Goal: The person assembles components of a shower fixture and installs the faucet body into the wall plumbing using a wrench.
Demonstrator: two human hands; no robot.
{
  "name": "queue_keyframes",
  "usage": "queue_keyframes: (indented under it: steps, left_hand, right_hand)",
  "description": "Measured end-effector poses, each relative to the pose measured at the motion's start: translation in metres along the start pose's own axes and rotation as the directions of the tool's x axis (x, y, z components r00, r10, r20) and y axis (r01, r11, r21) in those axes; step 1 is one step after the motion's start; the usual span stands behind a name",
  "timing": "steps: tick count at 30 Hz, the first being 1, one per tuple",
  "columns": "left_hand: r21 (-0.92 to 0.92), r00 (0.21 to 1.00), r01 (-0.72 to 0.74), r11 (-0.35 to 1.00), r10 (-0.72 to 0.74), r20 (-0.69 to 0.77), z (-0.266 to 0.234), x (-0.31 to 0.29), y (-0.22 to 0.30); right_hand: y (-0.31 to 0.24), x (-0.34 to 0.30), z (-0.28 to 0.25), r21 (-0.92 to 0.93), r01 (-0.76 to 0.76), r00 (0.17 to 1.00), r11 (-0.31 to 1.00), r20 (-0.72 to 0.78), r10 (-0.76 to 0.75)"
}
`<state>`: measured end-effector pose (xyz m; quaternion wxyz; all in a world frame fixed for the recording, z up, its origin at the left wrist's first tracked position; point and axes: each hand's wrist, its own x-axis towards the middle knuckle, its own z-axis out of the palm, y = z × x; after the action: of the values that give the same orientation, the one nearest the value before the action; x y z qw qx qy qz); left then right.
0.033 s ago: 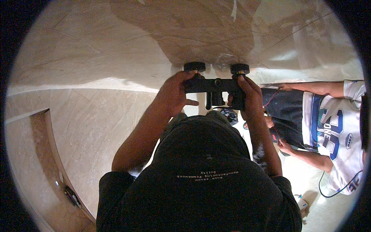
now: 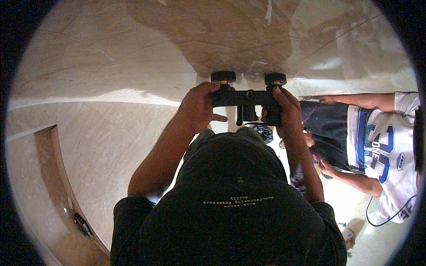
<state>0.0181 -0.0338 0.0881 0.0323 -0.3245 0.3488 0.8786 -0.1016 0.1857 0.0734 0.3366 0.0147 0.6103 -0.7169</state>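
Note:
A black bar-shaped mixer tap [image 2: 242,98] is up against the stone-patterned wall in front of me. Two round black flanges stand on its wall side, the left flange [image 2: 223,76] and the right flange [image 2: 275,79], with a little brass showing beneath each. My left hand [image 2: 198,106] grips the tap's left end, with one finger sticking out below it. Around the right end my right hand [image 2: 289,108] is closed, its thumb near the flange. Short black outlets or a lever hang from the middle, partly in shadow.
A person in a white and blue jersey [image 2: 377,137] is close on my right, one hand [image 2: 327,168] holding a red and black object with a thin red wire. At lower left is a wall recess [image 2: 55,164] with dark items [image 2: 83,225]. A small white object [image 2: 347,234] lies lower right.

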Motion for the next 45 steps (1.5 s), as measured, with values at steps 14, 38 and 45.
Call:
queue_keyframes:
  steps: [14,38,45]
  left_hand:
    - [0.12,0.999,-0.034,0.992,0.037,-0.023,-0.009,0.011,-0.008]
    - [-0.161,0.997,0.029,0.987,-0.017,0.071,-0.007,-0.005,-0.007]
    - [0.341,0.975,-0.095,0.935,0.156,-0.156,0.004,0.008,-0.015]
  right_hand:
    - [-0.002,-0.004,0.006,0.007,0.009,1.0,1.0,0.01,-0.009]
    - [0.001,-0.005,0.001,0.008,0.002,1.0,1.0,-0.008,-0.002]
    - [0.002,-0.002,0.0,-0.003,0.005,1.0,1.0,-0.013,-0.005]
